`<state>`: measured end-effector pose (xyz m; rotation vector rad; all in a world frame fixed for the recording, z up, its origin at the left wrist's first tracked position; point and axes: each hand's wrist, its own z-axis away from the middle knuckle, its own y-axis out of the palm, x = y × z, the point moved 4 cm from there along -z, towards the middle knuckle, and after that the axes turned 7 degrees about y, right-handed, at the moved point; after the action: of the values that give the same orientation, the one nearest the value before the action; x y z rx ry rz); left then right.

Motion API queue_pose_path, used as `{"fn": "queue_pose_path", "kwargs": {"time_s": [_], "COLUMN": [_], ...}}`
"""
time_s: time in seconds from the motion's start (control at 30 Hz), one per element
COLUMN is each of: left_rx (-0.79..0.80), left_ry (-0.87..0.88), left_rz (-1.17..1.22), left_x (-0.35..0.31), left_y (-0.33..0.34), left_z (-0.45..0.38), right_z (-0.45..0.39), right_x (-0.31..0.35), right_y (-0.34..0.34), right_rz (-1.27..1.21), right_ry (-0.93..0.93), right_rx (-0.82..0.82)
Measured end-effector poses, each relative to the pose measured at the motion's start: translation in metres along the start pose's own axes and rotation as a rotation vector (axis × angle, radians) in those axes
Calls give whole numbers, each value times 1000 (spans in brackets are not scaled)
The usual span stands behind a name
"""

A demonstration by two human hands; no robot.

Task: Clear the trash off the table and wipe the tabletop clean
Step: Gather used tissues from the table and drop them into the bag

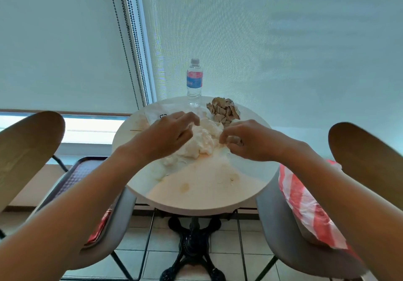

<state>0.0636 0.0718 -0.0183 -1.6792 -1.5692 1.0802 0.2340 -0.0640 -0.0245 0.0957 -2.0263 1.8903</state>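
Crumpled white paper (brown wad behind) lies mid-table.

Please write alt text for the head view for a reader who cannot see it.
Two bare hands, left hand and right hand, gather crumpled white paper on a round pale table; a clear plastic water bottle and crumpled brown paper stand behind.

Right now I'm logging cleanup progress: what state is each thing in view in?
Left hand: gripping the white paper wad.
Right hand: pinching the wad's edge.
White paper wad: crumpled, on the table.
Water bottle: upright, capped.
Brown paper ball: crumpled, untouched.
Round table: stained, unwiped.
Striped plastic bag: lying on the right chair.
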Motion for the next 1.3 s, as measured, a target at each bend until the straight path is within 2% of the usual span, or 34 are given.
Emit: {"fn": "queue_pose_path", "kwargs": {"time_s": [0.3, 0.53, 0.63, 0.77, 0.97, 1.3], "left_rx": [-61, 156, 214, 169, 19, -24], "left_ry": [123, 26, 39, 83, 175, 170], "left_rz": [14, 219, 257, 234, 195, 171], "left_x": [-8, -8, -6, -2, 7, 20], "left_y": [0, 2, 3, 7, 0, -15], "left_z": [-15, -27, -29, -25, -18, -5], "right_z": [13, 36, 45, 49, 41, 25], "right_x": [-6, -12, -11, -8, 4, 16], "right_y": [-8, -9, -4, 2, 4, 7], "right_rz": [-10, -6, -15, -18, 4, 4], "right_ry": [33, 104, 130, 155, 144, 165], "right_rx": [-41, -111, -119, -132, -122, -107]}}
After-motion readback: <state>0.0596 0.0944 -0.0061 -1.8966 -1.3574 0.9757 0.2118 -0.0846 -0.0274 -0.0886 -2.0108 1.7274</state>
